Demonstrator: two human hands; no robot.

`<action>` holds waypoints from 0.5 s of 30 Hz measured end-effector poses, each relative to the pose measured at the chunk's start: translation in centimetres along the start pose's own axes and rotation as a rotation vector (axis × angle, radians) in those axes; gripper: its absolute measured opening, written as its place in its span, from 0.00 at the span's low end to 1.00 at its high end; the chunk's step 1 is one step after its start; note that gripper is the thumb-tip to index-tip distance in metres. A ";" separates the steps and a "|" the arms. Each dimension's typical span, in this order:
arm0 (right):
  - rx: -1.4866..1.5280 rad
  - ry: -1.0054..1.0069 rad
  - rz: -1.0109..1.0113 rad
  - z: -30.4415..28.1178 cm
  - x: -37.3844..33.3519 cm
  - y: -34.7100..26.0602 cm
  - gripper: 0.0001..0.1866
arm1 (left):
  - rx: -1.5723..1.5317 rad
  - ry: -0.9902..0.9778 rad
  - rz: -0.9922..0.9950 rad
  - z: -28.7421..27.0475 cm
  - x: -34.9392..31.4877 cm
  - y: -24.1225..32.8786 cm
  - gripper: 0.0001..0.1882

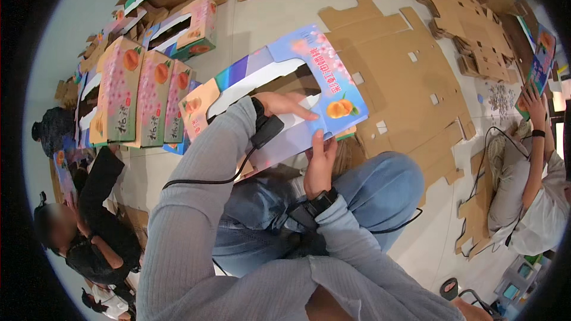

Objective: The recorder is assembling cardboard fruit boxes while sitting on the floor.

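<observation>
Above my lap I hold a printed cardboard fruit box (270, 153), tilted, with blue, pink and orange panels, orange fruit and blossoms. A wide cut-out opens in its upper side, with white inner flaps showing. My left hand (284, 104) reaches over the opening; its thumb lies along the blue end panel and its other fingers are partly hidden inside. At the near corner my right hand (320, 165) grips the edge, thumb on top and the other fingers partly out of sight at the box's side. Both wrists wear black bands with cables.
Several similar printed boxes (119, 98) stand at the left, another box (193, 27) behind them. Flattened brown cardboard (404, 89) covers the floor to the right, with stacked cardboard (470, 24) beyond. One person (98, 220) sits at left; another person (535, 184) handles a printed piece at right.
</observation>
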State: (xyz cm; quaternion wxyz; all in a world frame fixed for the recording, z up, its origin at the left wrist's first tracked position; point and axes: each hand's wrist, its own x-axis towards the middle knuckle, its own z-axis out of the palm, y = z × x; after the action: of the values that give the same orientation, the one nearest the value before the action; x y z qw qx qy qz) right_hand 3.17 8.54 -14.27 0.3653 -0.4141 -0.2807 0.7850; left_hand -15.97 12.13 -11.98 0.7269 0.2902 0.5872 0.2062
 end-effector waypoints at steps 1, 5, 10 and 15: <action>0.017 -0.010 -0.020 0.1 0.0 0.0 0.33 | 0.043 -0.013 0.152 0.3 -0.1 0.0 0.33; -0.091 -0.017 -0.017 0.1 0.0 -0.3 0.31 | 0.709 0.424 0.379 1.1 -2.4 -1.0 0.37; -0.051 -0.073 -0.020 -0.3 0.1 -0.1 0.31 | 0.927 0.602 0.385 2.3 -11.1 -4.0 0.44; -0.193 -0.113 -0.105 -1.1 1.2 1.6 0.30 | 0.881 0.449 0.004 4.5 -15.3 -5.7 0.56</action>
State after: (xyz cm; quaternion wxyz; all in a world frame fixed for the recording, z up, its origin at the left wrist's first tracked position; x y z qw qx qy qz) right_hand 3.13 8.76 -16.54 0.3479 -0.3871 -0.3962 0.7564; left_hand -15.26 -2.78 -3.90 0.3903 0.5193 0.7603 -0.0027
